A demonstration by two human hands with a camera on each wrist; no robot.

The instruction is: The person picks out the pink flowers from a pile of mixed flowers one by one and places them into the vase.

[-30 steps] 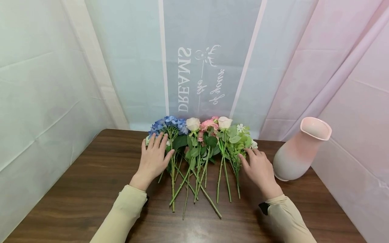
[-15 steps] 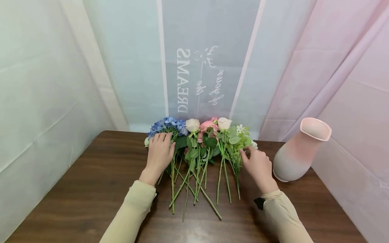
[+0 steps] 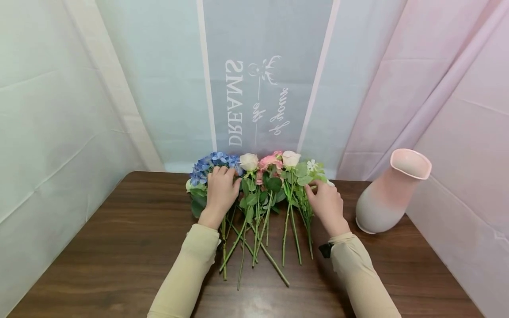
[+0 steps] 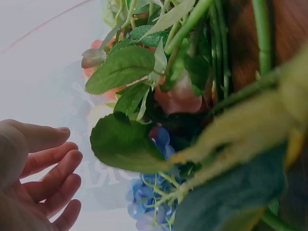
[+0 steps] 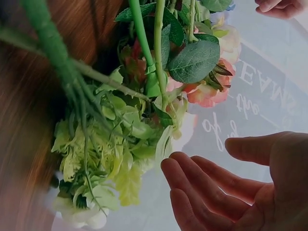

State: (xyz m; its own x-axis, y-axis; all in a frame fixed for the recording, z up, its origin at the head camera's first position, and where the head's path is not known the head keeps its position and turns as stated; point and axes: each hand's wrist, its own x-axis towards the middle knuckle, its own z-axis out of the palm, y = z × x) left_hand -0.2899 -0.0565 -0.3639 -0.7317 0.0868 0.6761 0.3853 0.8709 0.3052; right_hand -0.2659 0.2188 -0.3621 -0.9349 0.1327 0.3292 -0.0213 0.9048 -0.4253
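Observation:
Artificial flowers lie side by side on the table. My left hand (image 3: 221, 191) hovers over the blue hydrangea (image 3: 207, 167); in the left wrist view its loosely bent fingers (image 4: 65, 168) hold nothing and stay apart from the leaves. Beside the light green spray (image 3: 305, 194) is my right hand (image 3: 327, 204). In the right wrist view its relaxed fingers (image 5: 211, 185) are close to the pale green leaves, and whether they touch cannot be seen. Between the hands lie a white rose (image 3: 249, 162), pink flowers (image 3: 270, 164) and another white rose (image 3: 291, 158).
A pink and grey vase (image 3: 391, 194) stands on the brown table (image 3: 119, 247) to the right, its mouth facing up. Several green stems (image 3: 274, 265) point toward the near edge, some crossing. A printed curtain (image 3: 274, 26) hangs behind, with pale cloth at both sides.
My left hand has moved right and forward across the hydrangea, its fingers now more bent. The right hand has shifted slightly left over the green spray. Flowers and vase stay in place.

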